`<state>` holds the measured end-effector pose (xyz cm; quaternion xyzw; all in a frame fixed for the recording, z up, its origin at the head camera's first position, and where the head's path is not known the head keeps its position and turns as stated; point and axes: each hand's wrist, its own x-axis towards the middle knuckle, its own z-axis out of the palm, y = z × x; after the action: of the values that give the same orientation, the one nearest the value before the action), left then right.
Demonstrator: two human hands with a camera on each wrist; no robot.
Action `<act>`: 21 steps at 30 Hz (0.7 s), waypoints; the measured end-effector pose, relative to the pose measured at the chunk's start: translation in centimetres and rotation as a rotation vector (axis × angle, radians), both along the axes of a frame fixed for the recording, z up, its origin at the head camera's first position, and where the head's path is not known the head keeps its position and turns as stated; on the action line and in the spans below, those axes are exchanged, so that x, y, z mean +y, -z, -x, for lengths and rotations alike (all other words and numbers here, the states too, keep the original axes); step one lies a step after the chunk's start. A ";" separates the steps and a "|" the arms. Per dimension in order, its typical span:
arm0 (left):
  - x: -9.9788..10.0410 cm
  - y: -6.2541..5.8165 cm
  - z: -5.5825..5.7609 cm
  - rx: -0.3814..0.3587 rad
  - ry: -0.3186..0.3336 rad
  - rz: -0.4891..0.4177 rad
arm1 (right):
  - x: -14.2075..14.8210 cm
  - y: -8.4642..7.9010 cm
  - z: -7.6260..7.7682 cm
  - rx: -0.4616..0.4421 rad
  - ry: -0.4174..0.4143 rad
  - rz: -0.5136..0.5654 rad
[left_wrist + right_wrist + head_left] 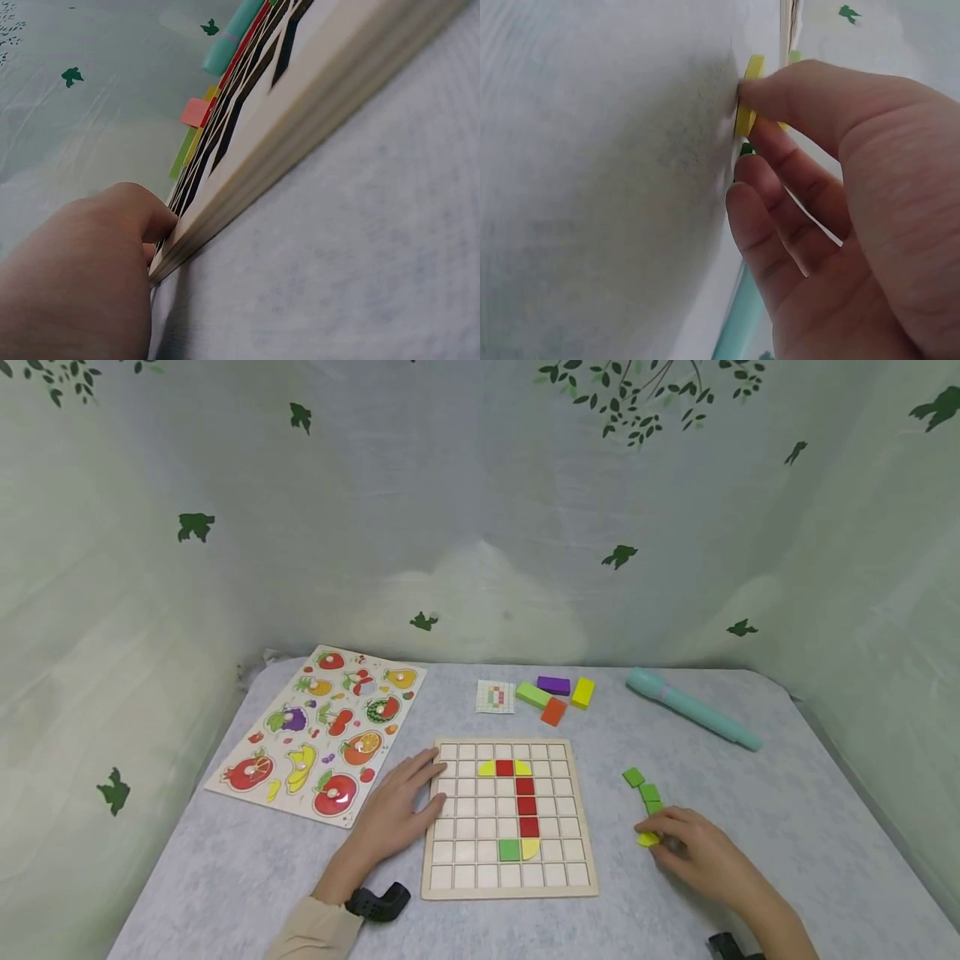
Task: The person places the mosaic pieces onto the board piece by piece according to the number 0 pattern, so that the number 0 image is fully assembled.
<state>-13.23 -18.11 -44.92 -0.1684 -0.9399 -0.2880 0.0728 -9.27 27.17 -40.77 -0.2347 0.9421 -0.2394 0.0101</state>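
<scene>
A wooden grid board (586,827) lies in the middle of the table. In its cells sit red squares (527,806), yellow rounded pieces (530,848) and a green square (509,850). My left hand (399,802) rests on the board's left edge, fingers stretched out; the left wrist view shows the thumb (154,214) touching the rim. To the right of the board, my right hand (693,847) pinches a yellow piece (748,97) between thumb and fingers, at the tabletop. Green squares (649,792) lie in a line just beyond that hand. The yellow piece's full outline is partly hidden.
A fruit puzzle board (306,735) lies at the left. Behind the grid board are a small pattern card (495,697) and purple (553,685), yellow (582,693), light green (533,695) and orange (553,712) blocks. A teal tube (693,708) lies at the back right.
</scene>
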 end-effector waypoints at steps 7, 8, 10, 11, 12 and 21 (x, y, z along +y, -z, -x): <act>0.0 -0.1 -0.1 0.020 0.004 -0.013 | -1.3 0.5 0.1 0.002 0.038 0.033; 0.0 -0.1 -0.1 0.018 0.003 -0.011 | -1.6 0.5 0.1 -0.003 0.046 0.035; 0.0 -0.1 -0.1 0.011 -0.001 -0.008 | -2.1 0.5 0.2 -0.008 0.059 0.032; -0.1 -0.2 -0.1 0.004 -0.001 -0.008 | -2.3 0.4 0.3 -0.015 0.065 0.027; -0.1 -0.2 0.0 -0.002 -0.002 -0.008 | -2.5 0.4 0.3 -0.018 0.063 0.019; -0.1 -0.2 0.0 -0.026 0.000 -0.011 | -2.1 -0.4 0.5 -0.050 -0.030 -0.006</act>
<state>-13.21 -18.16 -44.74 -0.1644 -0.9392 -0.2952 0.0616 -9.73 25.05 -40.36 -0.2426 0.9386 -0.2422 0.0379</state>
